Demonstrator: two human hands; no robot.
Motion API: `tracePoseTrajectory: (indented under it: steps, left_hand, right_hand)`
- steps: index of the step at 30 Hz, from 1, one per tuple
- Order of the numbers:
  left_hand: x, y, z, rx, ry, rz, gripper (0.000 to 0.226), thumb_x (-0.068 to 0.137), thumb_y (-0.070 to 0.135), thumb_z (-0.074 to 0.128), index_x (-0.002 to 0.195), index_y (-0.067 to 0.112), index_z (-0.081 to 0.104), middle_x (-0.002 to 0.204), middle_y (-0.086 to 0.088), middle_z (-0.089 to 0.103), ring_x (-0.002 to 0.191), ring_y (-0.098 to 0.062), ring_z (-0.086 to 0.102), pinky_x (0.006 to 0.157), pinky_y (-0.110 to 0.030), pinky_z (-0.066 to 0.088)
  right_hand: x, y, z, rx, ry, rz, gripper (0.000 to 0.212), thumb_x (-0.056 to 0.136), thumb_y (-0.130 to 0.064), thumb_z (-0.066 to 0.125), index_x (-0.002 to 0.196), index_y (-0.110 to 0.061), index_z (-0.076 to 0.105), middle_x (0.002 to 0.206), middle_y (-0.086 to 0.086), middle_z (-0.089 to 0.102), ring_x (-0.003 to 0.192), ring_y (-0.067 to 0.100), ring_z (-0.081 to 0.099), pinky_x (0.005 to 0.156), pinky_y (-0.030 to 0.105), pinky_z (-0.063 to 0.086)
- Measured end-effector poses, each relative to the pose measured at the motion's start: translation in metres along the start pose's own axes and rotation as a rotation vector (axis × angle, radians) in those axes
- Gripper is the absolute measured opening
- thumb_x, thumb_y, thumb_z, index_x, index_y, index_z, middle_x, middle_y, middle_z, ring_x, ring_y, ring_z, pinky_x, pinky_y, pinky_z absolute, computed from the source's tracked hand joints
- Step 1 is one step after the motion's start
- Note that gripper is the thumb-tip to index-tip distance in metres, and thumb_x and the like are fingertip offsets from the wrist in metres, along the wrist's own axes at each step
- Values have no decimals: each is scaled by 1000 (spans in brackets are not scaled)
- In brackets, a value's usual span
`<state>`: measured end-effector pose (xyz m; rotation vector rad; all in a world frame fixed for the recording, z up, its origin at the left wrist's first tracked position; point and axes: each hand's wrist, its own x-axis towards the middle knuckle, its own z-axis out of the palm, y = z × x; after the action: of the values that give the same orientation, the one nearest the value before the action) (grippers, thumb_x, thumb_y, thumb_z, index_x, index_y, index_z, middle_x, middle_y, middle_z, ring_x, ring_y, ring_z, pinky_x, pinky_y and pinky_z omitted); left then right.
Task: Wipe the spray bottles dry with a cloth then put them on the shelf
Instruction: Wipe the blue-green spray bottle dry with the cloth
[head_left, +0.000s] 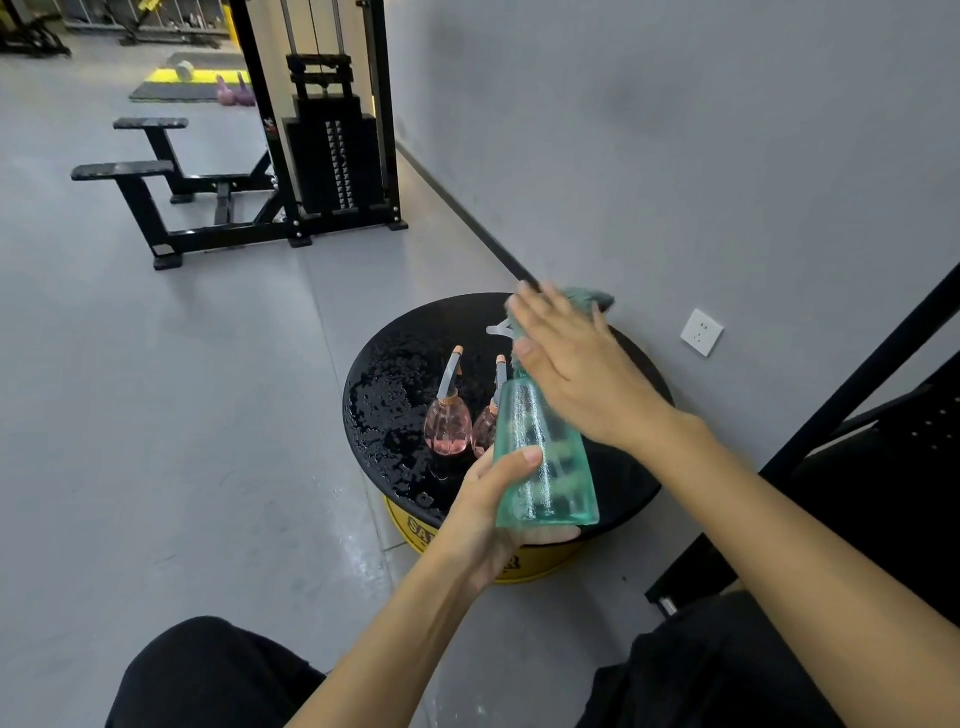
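A translucent green spray bottle (545, 457) is held tilted above the near edge of a round black tabletop (395, 374), with its base turned toward the camera and its white trigger head (497, 328) pointing away. It is gripped low on the body by the left hand (488, 509), the thumb curled over the front face and the fingers wrapped beneath the base. A fuzzy teal cloth (589, 299) is pressed against the bottle's neck and shoulder by the right hand (582, 379), whose fingers are laid straight and close together over it. Only a fold of the cloth is seen past the fingertips.

The wiping step is judged to be in hand, with the shelving not yet begun. For a good result, the cloth should be drawn down the full length of the body while the bottle is turned in the left grip, so that every face and the trigger recess are reached. The base is best dried last.

Two small rounded pink spray bottles (448, 428) are stood upright just beyond the green one, on a surface beaded with water, so a dried bottle should not be set back there. Little room is left to the right, where a grey wall (779, 182) and a black metal frame (857, 395), probably the shelf, are close. Open floor is offered to the left.
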<state>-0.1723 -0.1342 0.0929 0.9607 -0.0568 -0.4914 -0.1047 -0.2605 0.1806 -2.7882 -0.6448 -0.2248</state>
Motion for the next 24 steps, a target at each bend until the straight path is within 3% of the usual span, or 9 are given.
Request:
tracePoseTrajectory:
  steps: [2, 5, 9, 14, 19, 24]
  left_hand:
    - [1, -1, 2, 6, 12, 1, 60, 62, 42, 72, 116, 18, 65, 113, -15, 70, 97, -30, 70, 64, -41, 58]
    - [1, -1, 1, 7, 22, 8, 61, 61, 41, 72, 116, 16, 65, 113, -16, 69, 97, -30, 70, 65, -41, 58]
    - [1, 4, -4, -13, 16, 22, 74, 52, 43, 82, 118, 15, 63, 108, -13, 71, 93, -27, 71, 63, -40, 59]
    - [0, 4, -6, -11, 10, 7, 68, 60, 43, 72, 121, 14, 61, 110, -15, 69, 94, -28, 70, 64, -40, 58]
    - [1, 0, -6, 16, 23, 1, 65, 62, 44, 71, 119, 15, 62, 111, -13, 70, 93, -26, 70, 64, -39, 57]
    - [-2, -2, -6, -22, 17, 5, 89, 52, 49, 86, 127, 11, 58, 123, -24, 63, 101, -32, 67, 66, -42, 57]
  right_hand:
    - [0, -14, 3, -69, -36, -102, 52, 103, -42, 14, 152, -23, 18, 160, -11, 8, 146, 4, -4, 116, 40, -13]
    - [2, -14, 0, -65, -78, -155, 53, 103, -43, 13, 152, -25, 20, 159, -14, 10, 146, 1, -2, 116, 35, -12]
    - [7, 6, -2, -50, -63, -94, 60, 99, -51, 7, 153, -25, 9, 160, -11, 0, 146, 5, -7, 120, 38, -6]
    - [9, 15, -4, 71, -20, -1, 56, 102, -44, 17, 153, -22, 9, 161, -9, 0, 146, 6, -10, 120, 41, -4]
    - [-2, -10, 4, 6, -103, -176, 52, 103, -42, 14, 152, -26, 13, 159, -15, 5, 146, 1, -5, 116, 32, -12]
    - [-1, 8, 2, 7, -77, -143, 57, 101, -51, 10, 152, -27, 14, 159, -14, 6, 146, 1, -4, 120, 36, -3]
